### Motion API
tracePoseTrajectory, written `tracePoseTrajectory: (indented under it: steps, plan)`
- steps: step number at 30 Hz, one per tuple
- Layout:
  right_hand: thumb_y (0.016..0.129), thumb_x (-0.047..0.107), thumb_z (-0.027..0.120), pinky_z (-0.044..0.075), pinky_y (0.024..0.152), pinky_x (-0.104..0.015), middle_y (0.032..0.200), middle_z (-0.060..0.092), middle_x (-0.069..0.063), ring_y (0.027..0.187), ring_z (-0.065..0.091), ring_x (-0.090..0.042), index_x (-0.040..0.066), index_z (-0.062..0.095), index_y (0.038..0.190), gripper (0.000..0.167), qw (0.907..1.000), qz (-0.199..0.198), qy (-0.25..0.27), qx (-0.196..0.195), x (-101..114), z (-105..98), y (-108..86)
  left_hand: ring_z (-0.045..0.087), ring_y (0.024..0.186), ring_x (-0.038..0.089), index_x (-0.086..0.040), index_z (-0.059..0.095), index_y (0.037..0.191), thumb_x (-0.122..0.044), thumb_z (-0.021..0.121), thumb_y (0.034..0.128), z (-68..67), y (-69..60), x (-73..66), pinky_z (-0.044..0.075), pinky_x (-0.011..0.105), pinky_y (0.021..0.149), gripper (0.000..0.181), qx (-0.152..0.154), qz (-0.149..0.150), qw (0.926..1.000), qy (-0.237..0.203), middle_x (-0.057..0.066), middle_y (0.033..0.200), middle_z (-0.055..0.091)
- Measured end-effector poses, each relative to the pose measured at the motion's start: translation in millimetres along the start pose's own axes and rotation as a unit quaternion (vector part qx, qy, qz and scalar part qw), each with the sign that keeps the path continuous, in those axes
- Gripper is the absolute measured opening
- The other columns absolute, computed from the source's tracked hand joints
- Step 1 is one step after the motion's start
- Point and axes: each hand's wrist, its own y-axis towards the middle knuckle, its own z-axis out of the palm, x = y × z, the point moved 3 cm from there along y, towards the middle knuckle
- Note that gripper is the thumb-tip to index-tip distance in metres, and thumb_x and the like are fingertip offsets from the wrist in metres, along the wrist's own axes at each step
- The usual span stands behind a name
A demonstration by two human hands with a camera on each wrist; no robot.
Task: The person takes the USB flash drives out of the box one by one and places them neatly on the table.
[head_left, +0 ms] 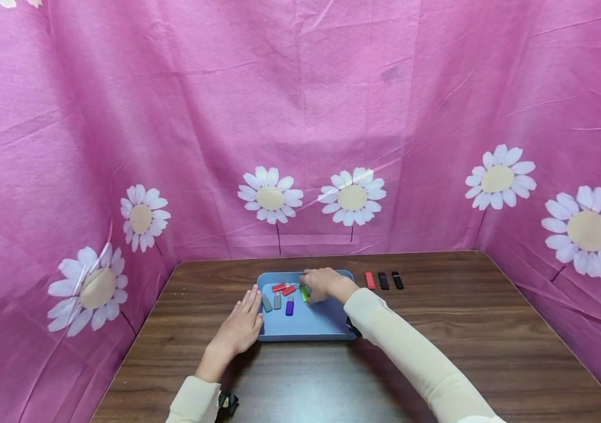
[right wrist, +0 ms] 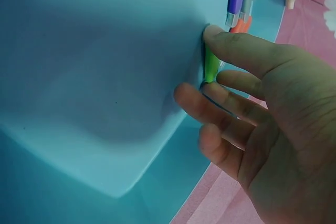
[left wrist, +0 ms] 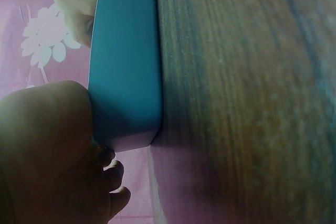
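Note:
A shallow blue tray lies on the wooden table with several USB flash drives in it. My right hand reaches over its far part and pinches a green flash drive by its ends, between thumb and fingertips. Left of that are two red flash drives, two grey ones and a purple one. With fingers straight, my left hand rests against the tray's left side. In the left wrist view the tray's outer wall stands beside that hand.
Right of the tray, a red flash drive and two black ones stand in a row on the table. A pink curtain with white daisies hangs behind and at both sides.

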Motion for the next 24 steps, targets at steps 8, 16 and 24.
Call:
tracePoseTrajectory:
  steps: [8,16,24]
  plan:
    - [0.094,0.040,0.082,0.048,0.120,-0.053,0.161,0.055,-0.009,0.140,0.061,-0.028,0.021,0.067,0.145,0.057,0.9999,-0.006,0.013,-0.009,2.7,1.0,0.2,0.024,0.163,0.042,0.008,0.030,0.164,-0.021,0.044,0.1131,-1.5,0.0,-1.2,0.026,0.060,0.132,0.060,0.002,-0.003,1.0000,0.000,0.022,0.176,0.022]
    - [0.094,0.039,0.082,0.050,0.118,-0.052,0.155,0.058,-0.008,0.127,0.065,-0.025,0.019,0.066,0.145,0.057,0.9997,-0.008,0.019,-0.014,2.8,2.6,-0.2,0.024,0.163,0.043,0.009,0.030,0.163,-0.019,0.044,0.1125,-3.3,-0.6,-3.2,0.026,0.060,0.132,0.060,-0.002,0.001,1.0000,-0.002,0.023,0.176,0.022]
    - [0.094,0.040,0.082,0.052,0.115,-0.049,0.148,0.062,-0.008,0.113,0.065,-0.021,0.018,0.068,0.141,0.054,0.9996,-0.012,0.020,-0.017,3.7,2.5,-2.3,0.024,0.163,0.042,0.010,0.031,0.163,-0.020,0.044,0.1131,-2.6,-1.2,-2.3,0.025,0.059,0.133,0.059,-0.002,0.003,1.0000,0.005,0.024,0.176,0.023]
